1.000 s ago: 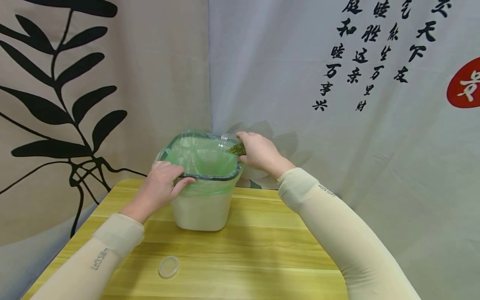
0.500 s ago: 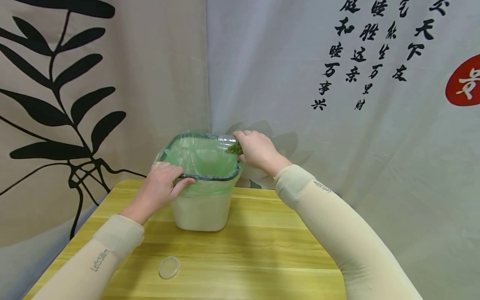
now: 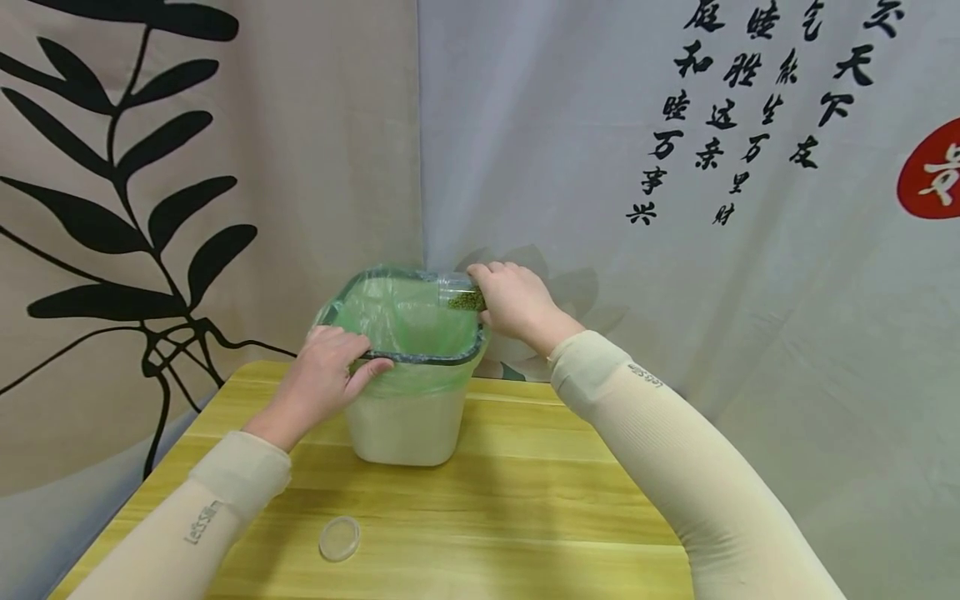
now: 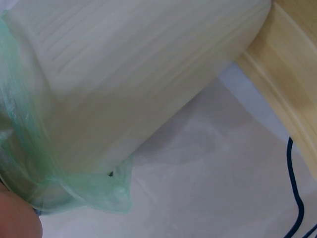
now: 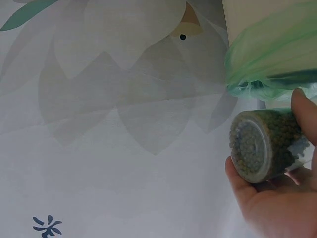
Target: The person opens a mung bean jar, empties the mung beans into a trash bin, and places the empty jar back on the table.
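We have the clear jar of small green beans lying nearly level at the far right corner of the white bin, our right grip clamped around it. Our left grip pinches the near rim and green liner. A careless tilt outward — or a slipping liner — could scatter beans across the tabletop, where the lid lies.

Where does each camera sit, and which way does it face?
Head: worn on the head, facing forward and down at the bin, jar and lid; left hand, right hand and sleeved forearms show.
Left wrist: on that wrist, facing the bin's side; a bit of left hand shows.
Right wrist: on that wrist, facing the jar's base; right hand shows.
Head and right wrist share the jar and green bag.
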Motion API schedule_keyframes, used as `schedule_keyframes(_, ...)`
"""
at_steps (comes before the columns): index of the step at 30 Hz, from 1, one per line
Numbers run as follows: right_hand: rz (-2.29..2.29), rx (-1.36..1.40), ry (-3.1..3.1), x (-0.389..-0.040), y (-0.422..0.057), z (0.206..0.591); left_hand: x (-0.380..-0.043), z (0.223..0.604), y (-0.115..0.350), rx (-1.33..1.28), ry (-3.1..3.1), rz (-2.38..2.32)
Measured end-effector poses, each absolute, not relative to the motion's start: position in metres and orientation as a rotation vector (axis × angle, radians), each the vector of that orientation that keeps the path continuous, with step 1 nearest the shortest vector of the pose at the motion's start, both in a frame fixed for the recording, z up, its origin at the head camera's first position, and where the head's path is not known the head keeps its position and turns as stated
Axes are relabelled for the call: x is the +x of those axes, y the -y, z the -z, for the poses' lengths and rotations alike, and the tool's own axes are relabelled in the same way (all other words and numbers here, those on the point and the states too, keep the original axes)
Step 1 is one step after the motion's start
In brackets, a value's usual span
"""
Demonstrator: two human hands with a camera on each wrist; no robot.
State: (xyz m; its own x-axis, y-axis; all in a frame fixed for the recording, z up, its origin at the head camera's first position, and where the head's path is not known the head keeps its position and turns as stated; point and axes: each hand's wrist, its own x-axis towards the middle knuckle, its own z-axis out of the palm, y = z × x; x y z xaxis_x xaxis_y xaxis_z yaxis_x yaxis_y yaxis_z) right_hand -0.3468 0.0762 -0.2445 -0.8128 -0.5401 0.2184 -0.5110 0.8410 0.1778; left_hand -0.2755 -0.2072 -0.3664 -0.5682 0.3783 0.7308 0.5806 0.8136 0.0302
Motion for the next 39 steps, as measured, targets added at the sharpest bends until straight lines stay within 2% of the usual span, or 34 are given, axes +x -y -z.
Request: schedule_keyframes(39,0.363,0.783,2.708,-0.347,-0.057,0.241,-0.275,0.365,0.208,-0.69,2.262,0.344)
